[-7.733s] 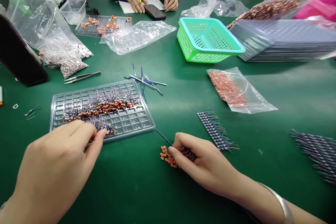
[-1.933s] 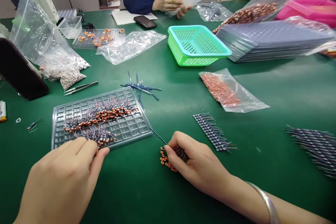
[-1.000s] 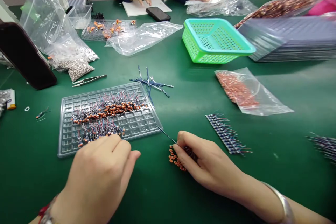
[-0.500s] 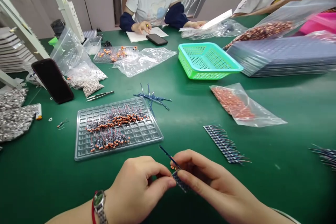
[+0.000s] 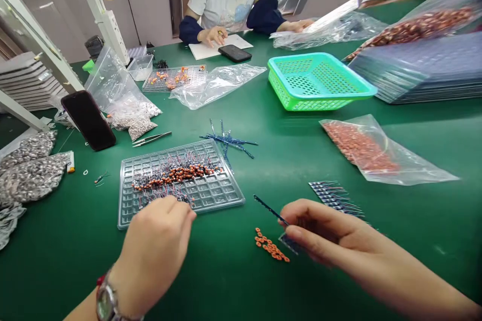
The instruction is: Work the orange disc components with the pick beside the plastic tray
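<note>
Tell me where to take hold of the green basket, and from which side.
Grip the basket by its near rim, coming from the wearer's side: it stands upright, and the rim juts out past walls that slope inward, giving a lip to pinch. The right end looks tighter, close to the stacked trays.

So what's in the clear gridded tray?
Wired parts with orange tips lie on the tray in two bands. The left hand hides some of the nearer band; anything beneath is covered.

The left hand (image 5: 160,243), back uppermost, curls its fingers toward two o'clock, its forearm (image 5: 81,307) coming from eight; the right hand (image 5: 335,234) pinches thumb and fingers together toward ten, its forearm (image 5: 425,281) from four
</note>
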A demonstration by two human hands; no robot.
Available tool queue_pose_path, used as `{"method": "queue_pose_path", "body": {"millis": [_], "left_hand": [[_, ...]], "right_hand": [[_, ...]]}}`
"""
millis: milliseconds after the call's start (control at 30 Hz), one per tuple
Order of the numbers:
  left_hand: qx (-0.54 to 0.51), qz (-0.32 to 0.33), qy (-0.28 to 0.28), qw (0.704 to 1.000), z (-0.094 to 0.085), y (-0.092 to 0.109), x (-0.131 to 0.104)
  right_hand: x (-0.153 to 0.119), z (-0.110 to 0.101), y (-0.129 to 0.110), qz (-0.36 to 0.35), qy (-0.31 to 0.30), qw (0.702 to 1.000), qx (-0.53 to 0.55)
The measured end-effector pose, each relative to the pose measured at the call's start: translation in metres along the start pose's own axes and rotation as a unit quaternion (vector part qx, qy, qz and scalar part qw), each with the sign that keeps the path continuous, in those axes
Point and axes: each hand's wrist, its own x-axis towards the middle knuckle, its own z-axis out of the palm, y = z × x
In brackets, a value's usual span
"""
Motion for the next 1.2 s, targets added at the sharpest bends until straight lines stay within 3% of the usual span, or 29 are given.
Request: {"method": "queue_pose_path", "body": {"millis": [167,567,967,1200], "left_hand": [[0.147,-0.017,-0.027,0.989,0.001,-0.014,0.005],[0.252,-0.006,-0.08,0.964,0.009,-0.011,0.012],[0.172,0.048,0.017,0.984,0.008,-0.018,0.013],[0.12,0.06,0.072,0.988,0.006,-0.014,0.01]], "right_hand": [[0.009,-0.006,0.0,-0.05,0.016,0.997,-0.063],[0.012,-0.007,0.01,-0.093,-0.007,0.981,-0.171],[0.017,0.002,0.026,-0.217,0.046,0.919,-0.327],[0.017,0.003,0.027,-0.236,0.031,0.913,-0.332]]}}
